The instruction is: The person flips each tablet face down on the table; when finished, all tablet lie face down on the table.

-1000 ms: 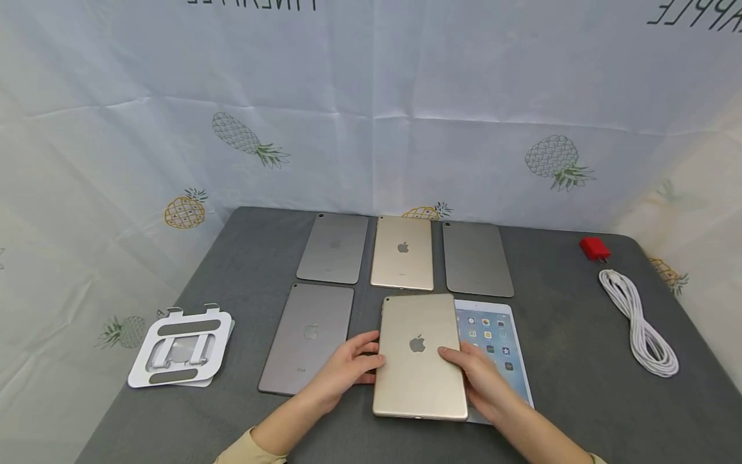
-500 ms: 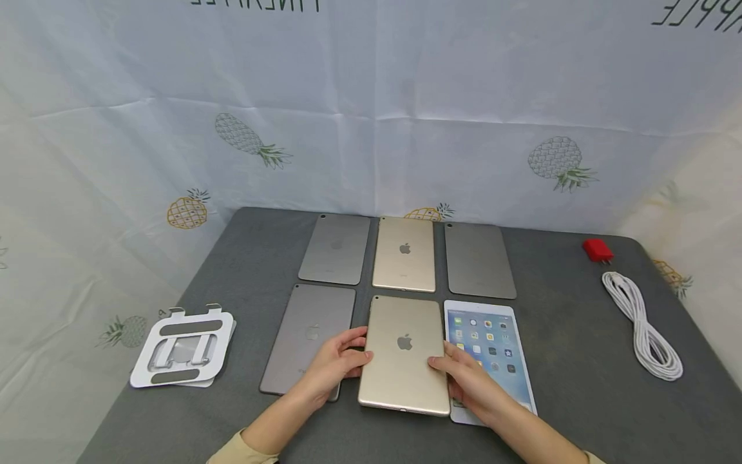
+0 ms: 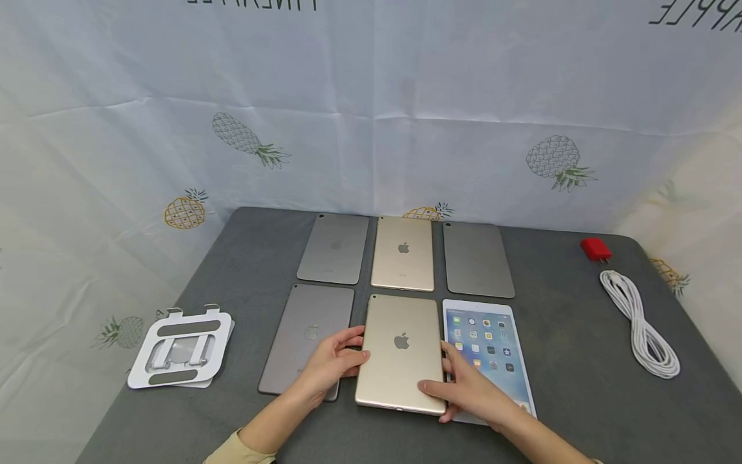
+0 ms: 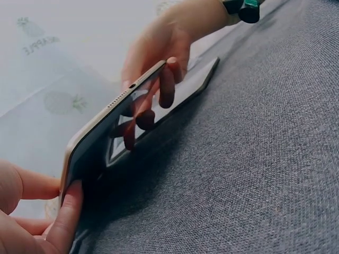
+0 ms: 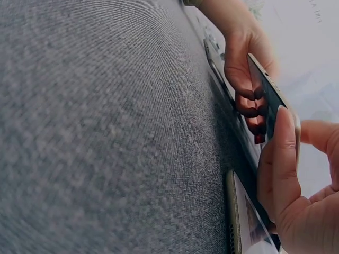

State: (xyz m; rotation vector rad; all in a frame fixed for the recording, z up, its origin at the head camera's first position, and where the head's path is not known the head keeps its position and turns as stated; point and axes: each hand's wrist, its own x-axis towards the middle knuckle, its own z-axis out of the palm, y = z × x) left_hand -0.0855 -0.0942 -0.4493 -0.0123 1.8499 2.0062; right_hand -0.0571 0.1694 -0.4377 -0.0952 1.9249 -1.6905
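Note:
A gold tablet [image 3: 400,354] is held back side up between both hands, its dark screen facing down. It is raised off the grey tabletop, as the gap in both wrist views shows. My left hand [image 3: 333,361] pinches its left edge, thumb on the back and fingers beneath. At the lower right edge, my right hand [image 3: 466,386] grips it the same way; fingers [image 4: 167,90] show under the screen in the left wrist view. To its right lies a white tablet [image 3: 489,335] with a lit screen, partly behind my right hand. A grey tablet [image 3: 313,322] lies to the left.
Behind these, a row holds a grey tablet [image 3: 333,248], another gold tablet [image 3: 402,254] and a darker grey tablet [image 3: 478,261]. A white folding stand [image 3: 182,348] is at the left. A red charger plug [image 3: 595,249] and a coiled white cable [image 3: 637,325] lie at the right.
The gold tablet has moved left with both hands, off the white tablet it partly covered, into the gap beside the grey one. My right hand has slid lower along its edge.

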